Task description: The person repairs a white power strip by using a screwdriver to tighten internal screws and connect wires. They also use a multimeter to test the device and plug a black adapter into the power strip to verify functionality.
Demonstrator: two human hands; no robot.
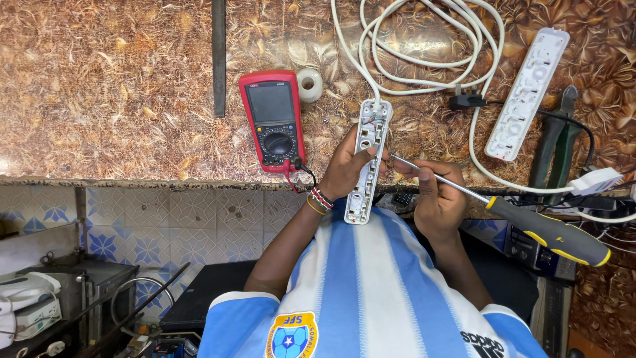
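Note:
My left hand [344, 171] grips an opened white power strip base [371, 136] by its side, thumb across its inner parts. The strip stands lengthwise over the edge of the brown patterned counter [119, 86], and its white cable [424, 59] coils away at the top. My right hand [438, 202] is closed on the metal shaft of a screwdriver [550, 232] with a black and yellow handle. The handle sticks out to the right, and the tip touches the right side of the strip near my left thumb.
A red multimeter [273, 119] lies left of the strip, a white tape roll [309, 84] beside it. A second white strip piece [527, 93], a black plug [467, 101] and green-handled pliers [556, 139] lie to the right. A dark bar [218, 56] lies upper left.

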